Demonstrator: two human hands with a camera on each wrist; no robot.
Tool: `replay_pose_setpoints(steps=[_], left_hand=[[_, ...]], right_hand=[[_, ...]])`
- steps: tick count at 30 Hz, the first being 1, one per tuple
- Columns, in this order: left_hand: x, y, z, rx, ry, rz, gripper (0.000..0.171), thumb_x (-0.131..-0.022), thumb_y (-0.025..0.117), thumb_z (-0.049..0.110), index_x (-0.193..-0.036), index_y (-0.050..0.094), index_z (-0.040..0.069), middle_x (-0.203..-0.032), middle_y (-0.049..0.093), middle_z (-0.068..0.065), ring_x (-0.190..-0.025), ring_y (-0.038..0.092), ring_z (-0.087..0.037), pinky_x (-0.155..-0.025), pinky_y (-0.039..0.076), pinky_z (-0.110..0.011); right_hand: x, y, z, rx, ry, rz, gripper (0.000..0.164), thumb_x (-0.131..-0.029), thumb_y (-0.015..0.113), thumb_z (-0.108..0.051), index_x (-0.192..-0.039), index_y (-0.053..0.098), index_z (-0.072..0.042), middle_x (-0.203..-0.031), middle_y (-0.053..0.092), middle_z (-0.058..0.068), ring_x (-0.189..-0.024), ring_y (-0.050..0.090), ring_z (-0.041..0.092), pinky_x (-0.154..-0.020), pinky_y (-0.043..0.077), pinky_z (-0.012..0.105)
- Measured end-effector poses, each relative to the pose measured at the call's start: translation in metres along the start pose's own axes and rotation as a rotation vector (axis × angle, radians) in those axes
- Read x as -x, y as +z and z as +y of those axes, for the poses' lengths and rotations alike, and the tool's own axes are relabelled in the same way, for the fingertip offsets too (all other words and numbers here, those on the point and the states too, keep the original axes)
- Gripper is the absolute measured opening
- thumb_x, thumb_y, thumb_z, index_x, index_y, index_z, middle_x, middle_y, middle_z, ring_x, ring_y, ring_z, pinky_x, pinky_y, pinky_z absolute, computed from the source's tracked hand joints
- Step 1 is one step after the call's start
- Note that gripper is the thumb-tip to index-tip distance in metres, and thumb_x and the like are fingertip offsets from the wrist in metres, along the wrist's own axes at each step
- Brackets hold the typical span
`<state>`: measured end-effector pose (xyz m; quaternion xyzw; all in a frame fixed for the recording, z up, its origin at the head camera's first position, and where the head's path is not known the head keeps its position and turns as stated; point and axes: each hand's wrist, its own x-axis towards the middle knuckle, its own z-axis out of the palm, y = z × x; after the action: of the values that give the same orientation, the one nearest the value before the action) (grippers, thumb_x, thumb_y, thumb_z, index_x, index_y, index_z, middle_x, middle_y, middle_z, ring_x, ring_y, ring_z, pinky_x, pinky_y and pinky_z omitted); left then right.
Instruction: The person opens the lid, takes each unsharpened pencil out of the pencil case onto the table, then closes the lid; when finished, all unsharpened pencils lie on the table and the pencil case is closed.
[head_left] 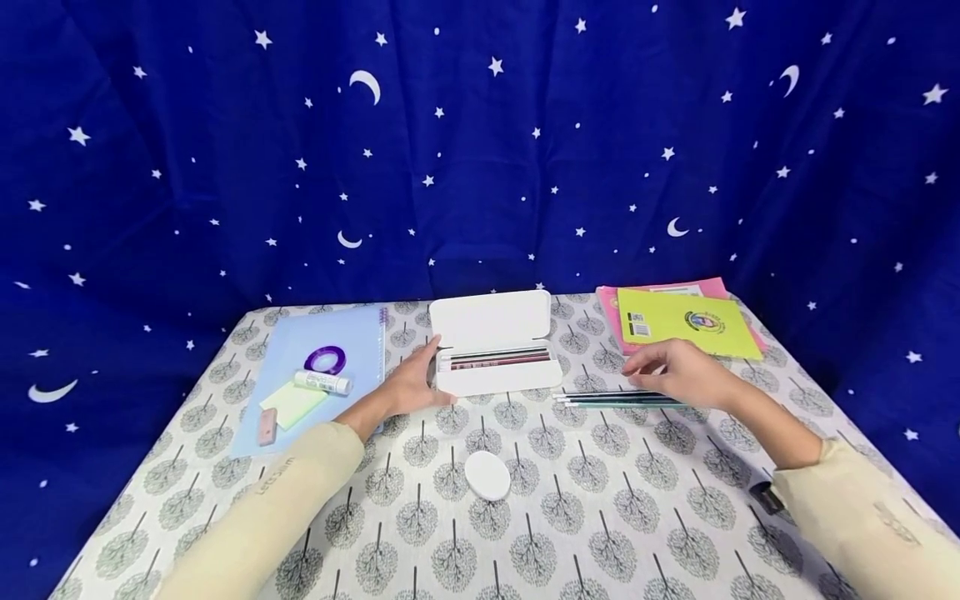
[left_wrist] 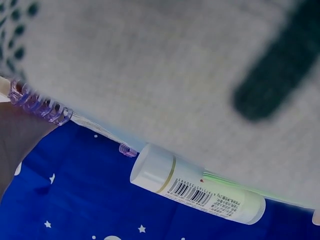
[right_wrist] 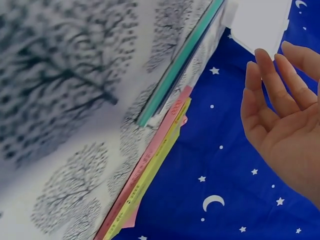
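Observation:
A white pencil case lies with its lid raised, several pencils inside, dark red and black ones among them. At its left end is my left hand, thumb along the front corner and fingers spread toward the hinge side. My right hand hovers over several loose pencils, dark and green, lying side by side right of the case. In the right wrist view its fingers are loosely bent with nothing between them, the green pencil apart from them.
At left, a blue spiral notebook carries a purple tape roll, a glue stick, pale green notes and a pink eraser. A white oval object lies in front. Yellow and pink books lie back right.

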<state>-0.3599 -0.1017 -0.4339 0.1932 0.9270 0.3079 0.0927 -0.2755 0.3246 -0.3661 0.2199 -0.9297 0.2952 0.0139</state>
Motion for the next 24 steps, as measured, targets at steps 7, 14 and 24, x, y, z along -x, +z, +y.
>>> replay_pose_setpoints(steps=[7, 14, 24], left_hand=[[-0.001, 0.000, -0.001, -0.009, -0.001, -0.003, 0.118, -0.077, 0.082, 0.042, -0.161, 0.001, 0.024, -0.165, 0.013, -0.008, -0.151, 0.011, -0.030, -0.120, 0.011, -0.055], [-0.001, 0.000, 0.003, 0.001, 0.003, 0.001, 0.118, -0.077, 0.083, 0.041, -0.161, 0.001, 0.024, -0.165, 0.014, -0.007, -0.151, 0.011, -0.031, -0.120, 0.011, -0.056], [0.000, 0.002, 0.001, -0.004, -0.003, 0.010, 0.118, -0.077, 0.083, 0.041, -0.161, 0.002, 0.024, -0.165, 0.015, -0.009, -0.151, 0.012, -0.031, -0.120, 0.011, -0.056]], right_hand=[[-0.011, 0.005, -0.008, -0.025, -0.034, -0.008, 0.012, -0.088, 0.071, -0.005, -0.099, 0.075, -0.009, -0.099, 0.074, 0.006, -0.083, 0.067, 0.016, -0.072, 0.057, 0.027], [-0.028, 0.011, -0.016, -0.010, -0.091, -0.005, 0.013, -0.087, 0.072, -0.004, -0.099, 0.076, -0.007, -0.101, 0.074, 0.009, -0.086, 0.067, 0.017, -0.076, 0.057, 0.031], [-0.041, 0.020, -0.027, -0.025, -0.086, -0.009, 0.015, -0.087, 0.072, -0.004, -0.101, 0.075, -0.006, -0.100, 0.074, 0.006, -0.086, 0.067, 0.018, -0.075, 0.057, 0.029]])
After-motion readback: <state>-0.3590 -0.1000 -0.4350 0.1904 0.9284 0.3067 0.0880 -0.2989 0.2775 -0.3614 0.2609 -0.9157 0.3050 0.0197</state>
